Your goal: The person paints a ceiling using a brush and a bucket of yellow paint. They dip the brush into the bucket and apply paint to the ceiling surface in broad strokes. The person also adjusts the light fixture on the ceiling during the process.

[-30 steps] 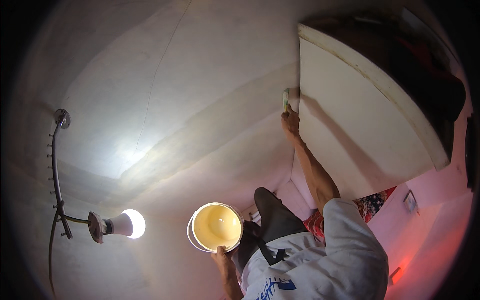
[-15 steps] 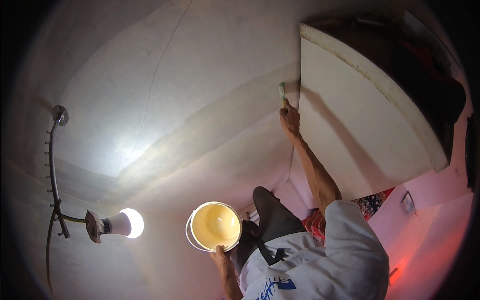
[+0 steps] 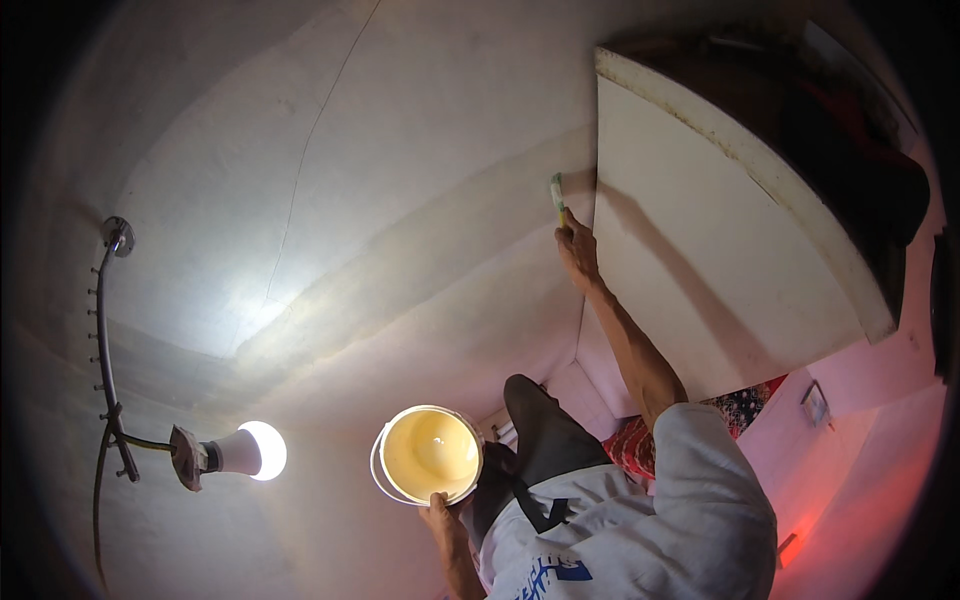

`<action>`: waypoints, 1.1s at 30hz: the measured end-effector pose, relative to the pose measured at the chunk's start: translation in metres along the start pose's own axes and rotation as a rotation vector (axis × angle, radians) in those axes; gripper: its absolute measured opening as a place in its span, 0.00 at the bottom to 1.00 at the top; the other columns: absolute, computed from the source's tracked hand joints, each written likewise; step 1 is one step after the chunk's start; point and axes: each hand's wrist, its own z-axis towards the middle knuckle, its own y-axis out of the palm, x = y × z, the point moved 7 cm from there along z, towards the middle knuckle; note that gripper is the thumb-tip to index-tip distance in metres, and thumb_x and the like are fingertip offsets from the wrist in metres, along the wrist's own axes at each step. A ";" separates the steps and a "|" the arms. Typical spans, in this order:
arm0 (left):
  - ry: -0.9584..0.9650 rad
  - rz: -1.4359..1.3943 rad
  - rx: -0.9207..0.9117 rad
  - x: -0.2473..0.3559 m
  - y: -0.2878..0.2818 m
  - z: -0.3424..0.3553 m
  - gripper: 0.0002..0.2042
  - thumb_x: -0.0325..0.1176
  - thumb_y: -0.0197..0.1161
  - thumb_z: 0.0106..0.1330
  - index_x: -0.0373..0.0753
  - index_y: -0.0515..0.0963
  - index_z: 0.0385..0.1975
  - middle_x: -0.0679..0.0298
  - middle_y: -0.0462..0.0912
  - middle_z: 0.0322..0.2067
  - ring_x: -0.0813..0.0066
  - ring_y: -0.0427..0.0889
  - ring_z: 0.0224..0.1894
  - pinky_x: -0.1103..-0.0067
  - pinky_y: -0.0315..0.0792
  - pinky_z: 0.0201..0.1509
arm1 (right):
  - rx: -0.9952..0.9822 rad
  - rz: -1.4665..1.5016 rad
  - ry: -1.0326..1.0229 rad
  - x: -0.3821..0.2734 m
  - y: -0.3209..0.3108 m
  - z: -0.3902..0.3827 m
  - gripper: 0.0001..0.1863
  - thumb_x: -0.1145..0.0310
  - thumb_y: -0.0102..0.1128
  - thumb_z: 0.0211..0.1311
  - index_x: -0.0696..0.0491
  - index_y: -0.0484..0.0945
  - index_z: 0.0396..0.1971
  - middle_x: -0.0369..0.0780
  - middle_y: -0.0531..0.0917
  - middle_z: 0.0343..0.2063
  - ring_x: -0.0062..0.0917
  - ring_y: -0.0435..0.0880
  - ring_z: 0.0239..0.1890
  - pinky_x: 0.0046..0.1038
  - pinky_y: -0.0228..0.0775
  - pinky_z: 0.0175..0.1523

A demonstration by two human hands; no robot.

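My right hand [image 3: 578,250] is closed around the handle of a paintbrush [image 3: 558,195], with the arm stretched far forward. The bristles are against or close to the wall [image 3: 430,240], beside the edge of a white panel; I cannot tell if they touch. A darker, damp-looking band runs across the wall from there toward the lower left. Low in the middle, my left hand [image 3: 440,515] grips the rim of a white bucket [image 3: 382,460] with a wire handle. Pale yellow paint [image 3: 440,455] coats its inside, and the bucket tilts open toward me.
A lit bulb [image 3: 262,450] hangs on a cable from a metal hook rail [image 3: 105,350] at the left. The large white panel [image 3: 720,240] fills the right, with dark items on top. Patterned red cloth [image 3: 635,448] and a small picture frame [image 3: 815,405] show lower right.
My right hand and the paintbrush have shifted slightly down and left, along the wall away from the panel. The left hand and bucket stay almost where they were.
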 end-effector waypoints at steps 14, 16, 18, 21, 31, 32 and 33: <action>0.007 -0.032 -0.014 -0.002 -0.005 -0.001 0.21 0.27 0.47 0.57 0.23 0.65 0.49 0.46 0.77 0.40 0.54 0.84 0.33 0.66 0.85 0.30 | 0.312 -0.034 0.209 0.119 0.034 0.042 0.21 0.71 0.39 0.66 0.60 0.69 0.56 0.46 0.80 0.28 0.29 0.79 0.22 0.30 0.69 0.25; -0.011 -0.036 -0.003 -0.003 -0.001 0.002 0.22 0.27 0.47 0.56 0.23 0.65 0.51 0.46 0.76 0.41 0.54 0.85 0.34 0.66 0.85 0.30 | 0.346 -0.040 0.249 0.124 0.034 0.070 0.20 0.72 0.39 0.65 0.60 0.70 0.54 0.45 0.79 0.25 0.29 0.78 0.18 0.31 0.69 0.23; 0.017 -0.009 0.031 -0.001 -0.007 -0.006 0.21 0.27 0.46 0.58 0.21 0.65 0.51 0.45 0.77 0.41 0.57 0.85 0.34 0.69 0.86 0.29 | 0.267 0.039 0.366 0.092 0.039 0.065 0.19 0.73 0.44 0.60 0.65 0.69 0.50 0.60 0.81 0.36 0.52 0.82 0.40 0.46 0.75 0.46; 0.007 -0.031 -0.007 -0.002 -0.001 0.000 0.21 0.27 0.45 0.58 0.21 0.65 0.51 0.46 0.78 0.41 0.58 0.85 0.34 0.69 0.86 0.30 | 0.363 0.020 0.260 0.076 0.018 0.084 0.23 0.73 0.45 0.60 0.65 0.66 0.55 0.60 0.81 0.36 0.51 0.82 0.40 0.45 0.76 0.47; 0.006 -0.031 0.013 -0.002 -0.005 -0.001 0.21 0.27 0.47 0.58 0.22 0.65 0.50 0.47 0.78 0.39 0.58 0.85 0.33 0.70 0.86 0.30 | 0.368 -0.174 0.112 0.052 0.004 0.062 0.27 0.71 0.46 0.65 0.57 0.61 0.65 0.57 0.79 0.30 0.49 0.82 0.32 0.43 0.75 0.37; 0.014 -0.043 0.017 0.003 -0.003 -0.004 0.20 0.27 0.47 0.58 0.22 0.65 0.50 0.47 0.78 0.39 0.58 0.85 0.33 0.69 0.86 0.30 | 0.370 -0.121 0.078 0.044 0.005 0.057 0.27 0.72 0.46 0.64 0.57 0.62 0.64 0.55 0.80 0.27 0.48 0.82 0.31 0.43 0.75 0.39; 0.013 -0.047 0.042 0.003 -0.005 -0.009 0.20 0.27 0.47 0.59 0.22 0.65 0.49 0.47 0.78 0.39 0.59 0.85 0.33 0.69 0.85 0.30 | 0.348 -0.092 0.098 0.041 0.004 0.049 0.26 0.73 0.46 0.63 0.57 0.63 0.63 0.54 0.80 0.26 0.47 0.82 0.31 0.43 0.75 0.40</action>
